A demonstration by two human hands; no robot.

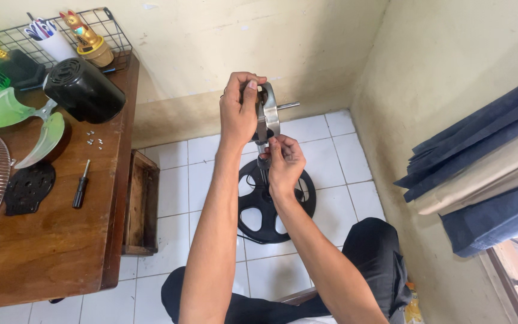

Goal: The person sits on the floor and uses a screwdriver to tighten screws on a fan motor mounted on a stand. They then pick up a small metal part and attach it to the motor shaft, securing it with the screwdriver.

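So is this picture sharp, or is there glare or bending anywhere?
Head view: even daylight, soft shadows; the motor in the left hand shows a mild sheen; the right hand is sharp; the table edge and walls bow outward, wide-lens distortion.

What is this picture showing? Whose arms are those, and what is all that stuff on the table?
The camera sits on a person's head and looks down, so the two bare arms are theirs. The left hand grips a silver metal fan motor with a thin shaft. The right hand pinches its lower end. Below, on the white tiled floor, stands a round black plastic fan base. On the brown wooden table lie a pale green fan blade, a black motor cover, a small black-handled screwdriver and some tiny screws.
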